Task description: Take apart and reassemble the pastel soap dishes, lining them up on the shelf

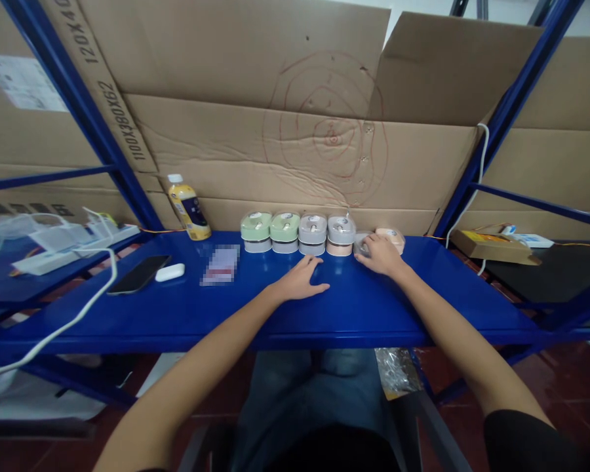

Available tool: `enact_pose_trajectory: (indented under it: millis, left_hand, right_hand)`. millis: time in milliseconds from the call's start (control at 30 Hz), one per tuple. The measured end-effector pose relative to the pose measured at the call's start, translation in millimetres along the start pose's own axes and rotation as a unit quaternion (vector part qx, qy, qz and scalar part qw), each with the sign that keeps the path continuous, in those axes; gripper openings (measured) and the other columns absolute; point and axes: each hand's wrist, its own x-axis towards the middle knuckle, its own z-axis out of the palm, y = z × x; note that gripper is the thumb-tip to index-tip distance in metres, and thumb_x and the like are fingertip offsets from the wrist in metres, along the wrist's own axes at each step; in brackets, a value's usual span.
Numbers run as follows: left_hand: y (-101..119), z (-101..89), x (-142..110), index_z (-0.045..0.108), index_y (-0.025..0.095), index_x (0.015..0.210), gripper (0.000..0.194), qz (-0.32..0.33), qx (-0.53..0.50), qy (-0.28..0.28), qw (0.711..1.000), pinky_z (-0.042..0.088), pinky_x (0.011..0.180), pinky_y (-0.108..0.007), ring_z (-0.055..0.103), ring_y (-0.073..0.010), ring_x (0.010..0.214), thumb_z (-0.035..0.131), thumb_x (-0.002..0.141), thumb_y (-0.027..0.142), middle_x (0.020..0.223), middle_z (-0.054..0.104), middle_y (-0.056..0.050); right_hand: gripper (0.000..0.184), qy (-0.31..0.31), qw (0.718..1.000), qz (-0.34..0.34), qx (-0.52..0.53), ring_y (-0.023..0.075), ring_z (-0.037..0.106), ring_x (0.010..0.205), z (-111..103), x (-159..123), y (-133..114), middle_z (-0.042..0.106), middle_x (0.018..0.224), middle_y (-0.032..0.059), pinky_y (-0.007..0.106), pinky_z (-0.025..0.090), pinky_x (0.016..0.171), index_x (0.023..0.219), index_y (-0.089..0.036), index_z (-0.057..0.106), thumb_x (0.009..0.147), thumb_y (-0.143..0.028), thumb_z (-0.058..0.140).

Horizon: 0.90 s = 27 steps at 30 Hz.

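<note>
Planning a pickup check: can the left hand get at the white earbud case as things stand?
Probably yes. The left hand rests on the blue steel shelf with nothing upright before the white earbud case; only a flat blurred card lies along the way, easily passed over.

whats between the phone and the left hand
In the head view, a white earbud case and a pixelated card lie on the blue shelf between the phone and left hand.

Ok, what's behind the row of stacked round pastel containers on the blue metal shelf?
Brown corrugated cardboard stands behind the stacked round pastel containers, with red hand-drawn concentric rings above them. The containers cover the cardboard's lowest strip, so that part can't be seen.
</note>
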Motion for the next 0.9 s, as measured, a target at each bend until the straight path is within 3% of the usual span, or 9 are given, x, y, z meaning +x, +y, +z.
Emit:
enact_pose_trajectory:
  millis: [67, 167, 300, 400, 533, 600, 700, 767, 900]
  left_hand:
    - [-0.2, 0.2, 0.2, 0.052, 0.021, 0.143, 0.074, 0.005, -0.002, 0.004, 1.000, 0.046, 0.115, -0.053, 0.057, -0.0378, 0.134, 0.070, 0.084, 0.062, 0.144, 0.052, -0.016]
    - [-1.7, 1.2, 0.8, 0.050, 0.021, 0.145, 0.076, 0.003, 0.004, 0.001, 1.000, 0.046, 0.116, -0.053, 0.056, -0.0380, 0.136, 0.070, 0.084, 0.062, 0.146, 0.051, -0.016]
    - [-6.2, 3.4, 1.9, 0.049, 0.021, 0.147, 0.083, 0.006, -0.017, 0.016, 1.000, 0.045, 0.116, -0.054, 0.056, -0.0383, 0.136, 0.076, 0.080, 0.063, 0.147, 0.051, -0.017]
    - [-9.7, 5.1, 3.1, 0.045, 0.021, 0.151, 0.098, 0.013, -0.047, 0.028, 0.998, 0.045, 0.116, -0.057, 0.054, -0.0402, 0.138, 0.081, 0.074, 0.068, 0.151, 0.049, -0.020]
    - [-11.5, 6.4, 4.8, 0.035, 0.019, 0.158, 0.119, 0.050, -0.081, 0.035, 0.995, 0.042, 0.120, -0.058, 0.049, -0.0411, 0.144, 0.089, 0.064, 0.069, 0.157, 0.046, -0.023]
    - [-10.9, 5.9, 4.7, 0.031, 0.019, 0.160, 0.127, 0.071, -0.096, 0.041, 0.992, 0.039, 0.122, -0.058, 0.046, -0.0413, 0.147, 0.092, 0.060, 0.067, 0.159, 0.044, -0.023]
    - [-8.8, 3.1, 3.1, 0.027, 0.021, 0.163, 0.132, 0.077, -0.103, 0.043, 0.991, 0.038, 0.122, -0.060, 0.045, -0.0423, 0.148, 0.094, 0.059, 0.064, 0.162, 0.042, -0.022]
    - [-6.9, 0.7, 1.7, 0.034, 0.025, 0.161, 0.120, 0.085, -0.086, 0.035, 0.992, 0.037, 0.123, -0.059, 0.046, -0.0408, 0.148, 0.093, 0.062, 0.060, 0.160, 0.047, -0.018]
    - [-3.3, -3.4, -0.5, 0.070, 0.030, 0.132, 0.063, 0.118, -0.040, 0.003, 0.992, 0.041, 0.121, -0.051, 0.057, -0.0356, 0.137, 0.084, 0.076, 0.053, 0.147, 0.059, -0.009]
  right_hand:
    - [0.050, 0.040, 0.999, 0.033, 0.000, 0.0426, 0.061, 0.122, -7.1, -4.0, -6.8, 0.069, 0.121, 0.0229, 0.059, 0.044, 0.109, 0.116, -0.015, 0.069, 0.096, -0.059, 0.054]
    - [0.069, 0.080, 0.990, 0.118, 0.004, 0.0484, 0.058, 0.127, -7.4, -5.3, -12.6, 0.065, 0.128, 0.0275, 0.063, 0.044, 0.107, 0.124, -0.013, 0.065, 0.090, -0.071, 0.058]
    - [0.085, -0.005, 0.984, 0.177, 0.027, 0.0482, 0.064, 0.120, 0.7, -3.4, -6.5, 0.067, 0.126, 0.0276, 0.058, 0.053, 0.096, 0.128, -0.015, 0.064, 0.072, -0.079, 0.073]
    - [0.079, -0.050, 0.992, 0.115, 0.028, 0.0426, 0.070, 0.110, -1.1, -5.8, -4.9, 0.071, 0.122, 0.0222, 0.051, 0.057, 0.089, 0.129, -0.019, 0.064, 0.073, -0.073, 0.076]
    - [0.085, -0.072, 0.983, -0.074, 0.151, 0.0401, 0.067, 0.121, -14.3, -13.8, -25.2, 0.066, 0.137, 0.0192, 0.051, 0.054, 0.102, 0.143, -0.018, 0.057, 0.071, -0.054, 0.082]
    - [0.087, -0.043, 0.957, -0.152, 0.242, 0.0377, 0.062, 0.130, -21.4, -16.5, -37.7, 0.062, 0.145, 0.0169, 0.051, 0.050, 0.110, 0.148, -0.019, 0.052, 0.072, -0.049, 0.082]
    - [0.083, 0.036, 0.932, -0.159, 0.324, 0.0352, 0.057, 0.137, -28.3, -16.7, -42.7, 0.057, 0.152, 0.0139, 0.051, 0.047, 0.114, 0.152, -0.023, 0.048, 0.079, -0.049, 0.077]
    - [0.080, 0.086, 0.929, -0.119, 0.339, 0.0348, 0.057, 0.137, -28.3, -15.0, -34.4, 0.056, 0.152, 0.0138, 0.052, 0.047, 0.113, 0.152, -0.024, 0.047, 0.082, -0.049, 0.075]
    - [0.077, 0.129, 0.932, -0.041, 0.336, 0.0351, 0.062, 0.126, -15.8, -11.4, -6.8, 0.063, 0.142, 0.0150, 0.054, 0.050, 0.108, 0.148, -0.022, 0.051, 0.082, -0.055, 0.074]
